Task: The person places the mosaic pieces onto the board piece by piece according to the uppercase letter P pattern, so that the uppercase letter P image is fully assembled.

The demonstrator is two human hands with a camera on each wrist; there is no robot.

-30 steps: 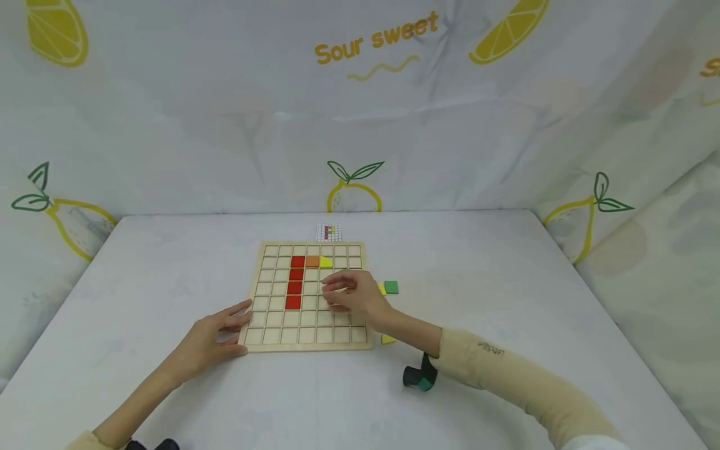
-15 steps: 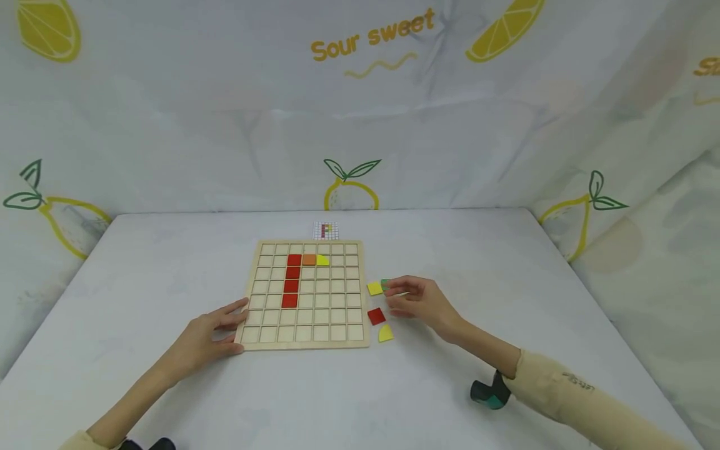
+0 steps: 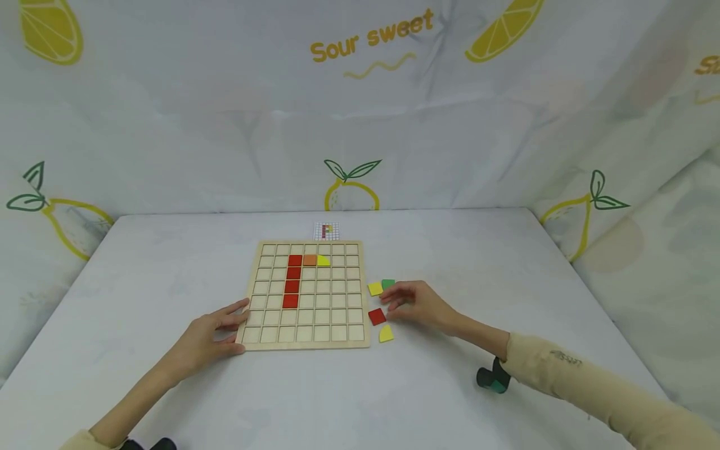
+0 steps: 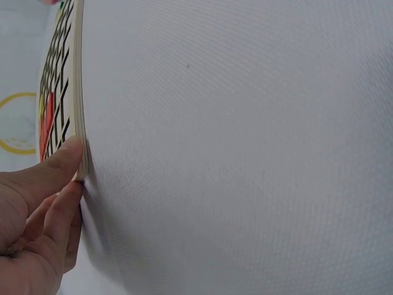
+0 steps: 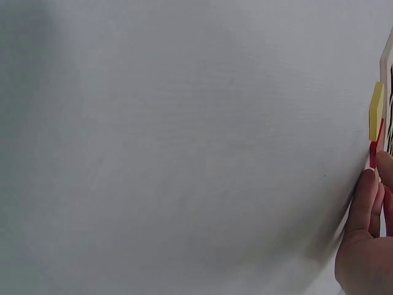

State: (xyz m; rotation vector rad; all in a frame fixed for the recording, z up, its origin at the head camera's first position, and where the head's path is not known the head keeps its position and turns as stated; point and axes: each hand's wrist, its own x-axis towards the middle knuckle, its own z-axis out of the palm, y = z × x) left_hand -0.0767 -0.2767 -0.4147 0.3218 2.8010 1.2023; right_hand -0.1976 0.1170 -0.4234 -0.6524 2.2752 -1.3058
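Observation:
In the head view, a square wooden grid board [image 3: 308, 337] lies on the table with several red square tiles [image 3: 292, 286] in a column. An orange square tile [image 3: 310, 260] and a yellow quarter-round tile [image 3: 323, 260] sit beside the top red one. My left hand [image 3: 205, 342] rests its fingertips and thumb against the board's left edge, by the near corner. Right of the board, my right hand [image 3: 419, 304] reaches low over loose tiles. Its fingertips are close to a green tile [image 3: 388, 284] and a yellow square tile [image 3: 375, 289], its thumb beside a red tile [image 3: 377, 317].
A second yellow quarter-round tile [image 3: 385, 334] lies nearest me among the loose pieces. Behind the board is a small printed pattern card [image 3: 327, 231]. The white table [image 3: 169, 256] ends at a cloth backdrop [image 3: 236, 125] with lemon prints.
My right hand has moved from over the board out to the loose tiles on the right, then lower and slightly nearer me. The left hand stays at the board's edge.

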